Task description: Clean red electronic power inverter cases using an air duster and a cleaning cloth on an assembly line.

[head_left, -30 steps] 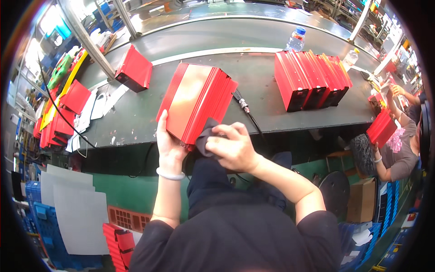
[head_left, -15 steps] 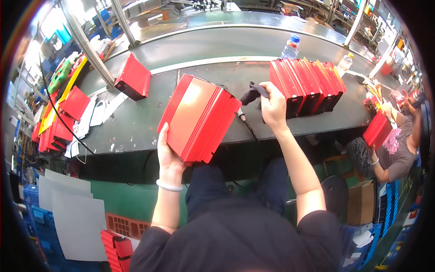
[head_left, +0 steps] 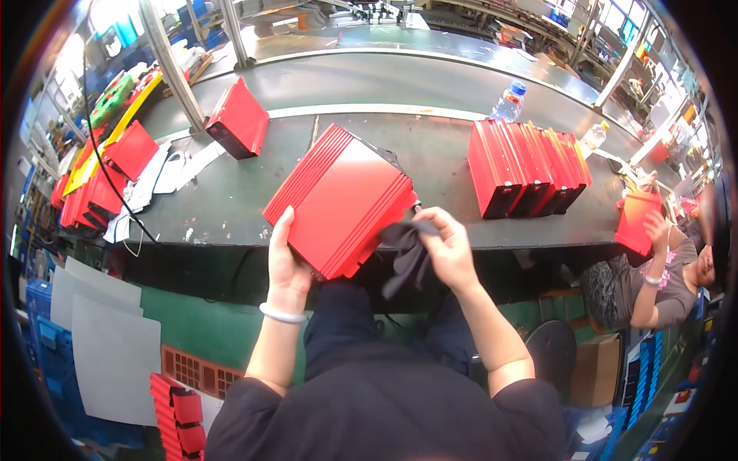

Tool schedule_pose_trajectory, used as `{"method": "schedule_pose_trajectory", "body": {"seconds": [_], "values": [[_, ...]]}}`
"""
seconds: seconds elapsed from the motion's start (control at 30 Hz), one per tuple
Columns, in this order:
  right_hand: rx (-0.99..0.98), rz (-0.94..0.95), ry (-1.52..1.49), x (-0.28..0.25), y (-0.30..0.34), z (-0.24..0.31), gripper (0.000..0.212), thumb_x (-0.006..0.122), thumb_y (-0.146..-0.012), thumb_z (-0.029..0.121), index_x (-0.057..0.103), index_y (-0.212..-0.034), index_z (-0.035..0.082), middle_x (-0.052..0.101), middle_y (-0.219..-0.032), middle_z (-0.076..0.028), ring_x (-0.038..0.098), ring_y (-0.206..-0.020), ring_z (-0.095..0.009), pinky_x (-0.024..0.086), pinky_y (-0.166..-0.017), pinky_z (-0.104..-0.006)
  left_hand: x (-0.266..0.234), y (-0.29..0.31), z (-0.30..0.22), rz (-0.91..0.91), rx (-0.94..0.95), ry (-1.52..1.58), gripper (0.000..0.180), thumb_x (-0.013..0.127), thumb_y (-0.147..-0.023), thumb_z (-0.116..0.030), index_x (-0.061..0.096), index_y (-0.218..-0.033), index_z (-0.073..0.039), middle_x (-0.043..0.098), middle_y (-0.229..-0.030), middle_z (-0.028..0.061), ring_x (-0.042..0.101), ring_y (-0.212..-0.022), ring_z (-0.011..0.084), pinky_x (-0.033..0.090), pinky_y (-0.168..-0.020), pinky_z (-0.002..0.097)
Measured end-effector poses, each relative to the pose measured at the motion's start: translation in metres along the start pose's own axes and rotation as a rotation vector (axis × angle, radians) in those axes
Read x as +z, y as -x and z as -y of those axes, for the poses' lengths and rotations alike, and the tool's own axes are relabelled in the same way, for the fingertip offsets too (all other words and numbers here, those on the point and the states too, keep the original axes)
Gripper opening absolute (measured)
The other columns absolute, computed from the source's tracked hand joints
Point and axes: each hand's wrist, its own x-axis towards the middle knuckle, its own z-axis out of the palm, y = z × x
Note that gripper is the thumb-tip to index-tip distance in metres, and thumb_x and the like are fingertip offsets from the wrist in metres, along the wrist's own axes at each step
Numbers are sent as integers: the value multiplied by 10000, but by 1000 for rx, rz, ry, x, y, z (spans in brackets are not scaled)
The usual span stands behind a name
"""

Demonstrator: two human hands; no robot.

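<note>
A red ribbed metal casing (head_left: 334, 203) is tilted in front of me at the bench's near edge, its black end facing away. My left hand (head_left: 288, 261) grips its lower left corner, thumb on the red face and the other fingers hidden beneath. My right hand (head_left: 450, 250) pinches a dark cloth (head_left: 407, 253), which hangs loosely beside the casing's right end. On the bench to the right stands a row of several similar red casings (head_left: 523, 169). One more red casing (head_left: 240, 119) stands alone at the back left.
A clear bottle with a blue cap (head_left: 510, 104) and a yellow-capped bottle (head_left: 594, 137) stand behind the row. White papers (head_left: 165, 180) and more red casings (head_left: 92, 201) lie at the left. A co-worker (head_left: 669, 269) at the right handles a red casing. A metal post (head_left: 171, 65) rises at back left.
My right hand has brought the cloth down and left, close to the casing's right end. The casing has tilted slightly in my left hand. The whole view has shifted a little.
</note>
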Motion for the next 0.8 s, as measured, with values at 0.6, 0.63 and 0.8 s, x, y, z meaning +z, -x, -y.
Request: {"method": "schedule_pose_trajectory", "body": {"seconds": [0.6,0.63,0.8], "values": [[-145,-333,-470,-32,1,18,193,553,-947,70,623,-1103,-19,664,-1056,-88,628,-964,-154,477,-899,-289,-32,12,-3,258,-30,-88,517,601,-870,-144,430,-1327,28,557,-1257,172,583,-1122,283,488,-948,391],[-184,-373,-410,-23,2,21,169,559,-945,61,638,-1073,-16,670,-1007,-68,621,-917,-119,479,-854,-258,-33,12,-2,257,-32,-89,517,601,-870,-144,430,-1327,28,557,-1257,172,583,-1122,283,488,-948,391],[-184,-164,223,-2,8,33,152,568,-870,-17,642,-997,-58,627,-962,-72,578,-858,-127,448,-750,-234,-32,13,-2,238,-32,-90,515,598,-862,-120,429,-1326,27,563,-1243,172,583,-1118,281,486,-948,391]]}}
